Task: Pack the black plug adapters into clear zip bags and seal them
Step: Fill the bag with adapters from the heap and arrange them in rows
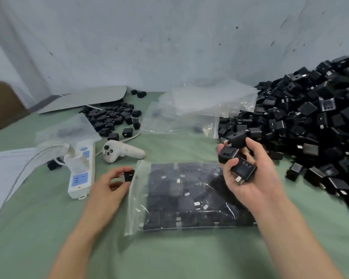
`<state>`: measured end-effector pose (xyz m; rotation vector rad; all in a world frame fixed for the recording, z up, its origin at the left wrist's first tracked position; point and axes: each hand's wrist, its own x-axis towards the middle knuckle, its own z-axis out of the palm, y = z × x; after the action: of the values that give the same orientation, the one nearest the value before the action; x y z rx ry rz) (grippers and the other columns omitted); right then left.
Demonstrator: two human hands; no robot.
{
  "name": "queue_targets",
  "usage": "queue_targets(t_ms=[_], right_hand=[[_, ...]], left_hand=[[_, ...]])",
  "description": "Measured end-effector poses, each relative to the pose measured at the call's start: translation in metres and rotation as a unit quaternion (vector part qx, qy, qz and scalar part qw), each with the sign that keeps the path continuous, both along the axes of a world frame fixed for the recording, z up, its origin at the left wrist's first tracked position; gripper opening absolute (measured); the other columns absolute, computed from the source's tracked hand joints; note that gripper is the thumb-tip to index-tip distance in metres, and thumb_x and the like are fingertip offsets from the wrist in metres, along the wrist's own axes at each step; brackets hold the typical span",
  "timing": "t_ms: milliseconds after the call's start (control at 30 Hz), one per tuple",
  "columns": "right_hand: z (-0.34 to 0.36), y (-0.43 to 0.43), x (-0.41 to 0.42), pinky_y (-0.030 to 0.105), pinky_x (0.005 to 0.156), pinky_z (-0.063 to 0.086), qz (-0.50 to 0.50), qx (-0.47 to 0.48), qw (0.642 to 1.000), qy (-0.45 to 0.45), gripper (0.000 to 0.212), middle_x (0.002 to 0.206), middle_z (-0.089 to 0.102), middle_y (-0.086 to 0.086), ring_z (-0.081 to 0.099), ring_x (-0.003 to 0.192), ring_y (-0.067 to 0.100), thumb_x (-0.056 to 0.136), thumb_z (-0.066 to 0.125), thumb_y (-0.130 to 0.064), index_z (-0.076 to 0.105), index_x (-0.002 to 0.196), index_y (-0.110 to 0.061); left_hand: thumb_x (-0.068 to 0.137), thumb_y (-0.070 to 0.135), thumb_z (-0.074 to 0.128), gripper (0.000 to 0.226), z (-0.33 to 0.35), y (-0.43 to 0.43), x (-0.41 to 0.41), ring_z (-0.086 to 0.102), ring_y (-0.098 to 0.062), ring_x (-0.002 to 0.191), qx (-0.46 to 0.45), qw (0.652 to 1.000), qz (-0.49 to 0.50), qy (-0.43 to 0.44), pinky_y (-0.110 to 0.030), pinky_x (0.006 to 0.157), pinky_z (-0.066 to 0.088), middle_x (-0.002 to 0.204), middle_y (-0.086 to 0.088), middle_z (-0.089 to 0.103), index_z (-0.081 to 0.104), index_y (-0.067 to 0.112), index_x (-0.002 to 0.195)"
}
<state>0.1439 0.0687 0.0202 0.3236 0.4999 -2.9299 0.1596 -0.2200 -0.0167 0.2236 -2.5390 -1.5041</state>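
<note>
Your left hand (109, 190) pinched a single adapter (129, 175) between thumb and fingertips, at the open mouth of the zip bag (181, 200). Your right hand (252, 178) gripped three adapters (237, 156) above that bag. The bag lay flat on the green cloth (189, 256), packed with adapters. A loose pile (310, 121) lay at your right.

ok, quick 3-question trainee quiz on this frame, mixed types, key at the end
1. True or false: the left hand pinches one black adapter at the left edge of the filled zip bag.
2. The big loose adapter pile lies: A) left of the bag, B) right of the bag, C) inside a box.
3. What does the right hand hold?
Key: 1 true; 2 B; 3 several black adapters.
</note>
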Motion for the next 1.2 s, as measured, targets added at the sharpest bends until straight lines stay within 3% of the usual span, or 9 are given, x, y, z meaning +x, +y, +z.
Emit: queue_targets(t_ms=[133,233,367,533,733,800,900,1067,1200], right_hand=[[0.0,-0.003,-0.005,0.017,0.047,0.05,-0.004,0.026,1.0,0.001,0.025,0.107,0.066,0.011,0.071,0.095,0.021,0.094,0.064,-0.03,0.063,0.11,-0.012],[0.0,-0.002,-0.01,0.016,0.047,0.05,-0.008,0.042,0.999,-0.001,0.027,0.109,0.065,0.011,0.071,0.092,0.02,0.093,0.064,-0.03,0.062,0.114,-0.013],[0.0,-0.001,-0.013,0.016,0.049,0.05,-0.009,0.042,0.999,-0.005,0.029,0.113,0.065,0.012,0.071,0.09,0.02,0.092,0.065,-0.03,0.062,0.116,-0.013],[0.0,-0.003,-0.012,0.017,0.046,0.05,-0.008,0.047,0.999,-0.01,0.03,0.113,0.067,0.013,0.072,0.092,0.022,0.092,0.066,-0.03,0.063,0.116,-0.012],[0.002,-0.001,-0.013,0.018,0.045,0.05,-0.006,0.041,0.999,-0.009,0.03,0.107,0.067,0.012,0.071,0.094,0.022,0.092,0.065,-0.03,0.063,0.117,-0.012],[0.002,-0.001,-0.013,0.018,0.045,0.049,-0.007,0.038,0.999,-0.008,0.03,0.107,0.067,0.011,0.071,0.094,0.022,0.093,0.065,-0.03,0.063,0.116,-0.012],[0.002,-0.001,-0.012,0.018,0.045,0.049,-0.008,0.037,0.999,-0.007,0.029,0.107,0.067,0.011,0.071,0.093,0.022,0.093,0.065,-0.03,0.064,0.114,-0.011],[0.002,-0.003,-0.011,0.017,0.046,0.05,-0.009,0.044,0.999,-0.011,0.03,0.108,0.067,0.013,0.072,0.093,0.022,0.093,0.065,-0.03,0.064,0.116,-0.011],[0.001,-0.002,-0.01,0.018,0.046,0.05,-0.009,0.047,0.999,-0.012,0.031,0.11,0.068,0.013,0.072,0.094,0.022,0.093,0.065,-0.03,0.064,0.117,-0.011]], left_hand=[[0.089,0.022,0.074,0.029,0.0,0.007,-0.012,0.069,0.004,0.091,0.049,0.998,-0.043,0.022,-0.007,0.072,0.049,0.099,0.02,0.075,0.071,0.046,0.105],[0.091,0.027,0.072,0.025,-0.004,0.011,-0.019,0.072,-0.005,0.093,0.095,0.994,-0.058,0.008,-0.019,0.077,0.056,0.1,0.014,0.076,0.071,0.04,0.112],[0.088,0.02,0.073,0.036,-0.009,0.015,-0.023,0.07,-0.006,0.097,0.144,0.989,-0.041,0.009,-0.015,0.077,0.054,0.105,0.016,0.073,0.065,0.028,0.122],[0.088,0.01,0.072,0.046,-0.012,0.011,-0.016,0.071,-0.015,0.104,0.144,0.986,-0.075,-0.029,-0.037,0.09,0.056,0.115,0.008,0.071,0.06,0.033,0.127],[0.102,0.022,0.046,0.03,-0.006,0.02,-0.004,0.069,0.0,0.073,0.175,0.984,-0.019,-0.018,-0.012,0.066,0.051,0.079,0.013,0.074,0.07,0.038,0.109],[0.101,0.035,0.051,0.023,-0.004,0.026,-0.001,0.07,0.004,0.09,0.203,0.979,-0.02,-0.017,-0.011,0.074,0.051,0.09,0.018,0.075,0.073,0.04,0.103],[0.091,0.038,0.067,0.023,-0.003,0.032,-0.001,0.063,0.018,0.087,0.157,0.988,-0.008,0.001,0.003,0.059,0.042,0.101,0.017,0.072,0.064,0.042,0.113],[0.094,0.013,0.064,0.039,-0.008,0.046,-0.012,0.064,-0.001,0.074,0.173,0.984,0.036,0.002,-0.02,0.067,0.045,0.102,0.002,0.069,0.055,0.035,0.126],[0.097,0.019,0.056,0.042,-0.01,0.042,-0.011,0.059,0.003,0.065,0.089,0.996,0.02,0.01,-0.024,0.065,0.044,0.093,0.015,0.075,0.044,0.043,0.129]])
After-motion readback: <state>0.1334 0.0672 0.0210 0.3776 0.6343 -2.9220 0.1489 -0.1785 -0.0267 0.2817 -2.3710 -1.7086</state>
